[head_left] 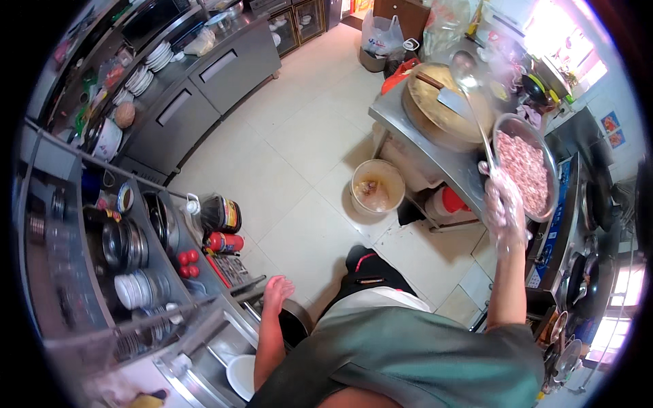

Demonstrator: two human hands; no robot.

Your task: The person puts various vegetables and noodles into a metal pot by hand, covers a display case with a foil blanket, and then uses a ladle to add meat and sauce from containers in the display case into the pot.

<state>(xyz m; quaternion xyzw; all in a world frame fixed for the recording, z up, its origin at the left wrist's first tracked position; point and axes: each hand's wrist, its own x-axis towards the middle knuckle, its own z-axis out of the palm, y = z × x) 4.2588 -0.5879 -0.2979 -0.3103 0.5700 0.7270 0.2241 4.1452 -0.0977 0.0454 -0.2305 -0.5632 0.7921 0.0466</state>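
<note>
On the right, my right hand [502, 206] wears a clear plastic glove and grips the handle of a metal ladle [465, 76], whose bowl is raised over the steel table. Right beside that hand stands a metal bowl of minced meat [523, 173]. Beneath the ladle, a cleaver [454, 102] with a wooden handle lies on a round, thick chopping block [433, 122]. My left hand [278, 293] is bare and holds nothing, its fingers extended, low at my left side near a dark round pot [296, 324].
The steel table [398, 127] has a sharp corner ahead. A white bucket [377, 187] with food waste stands on the tiled floor. Stove burners [576, 275] line the right. Shelves with pans and bowls [137, 285], a red fire extinguisher [225, 243] and a sink [219, 331] are at left.
</note>
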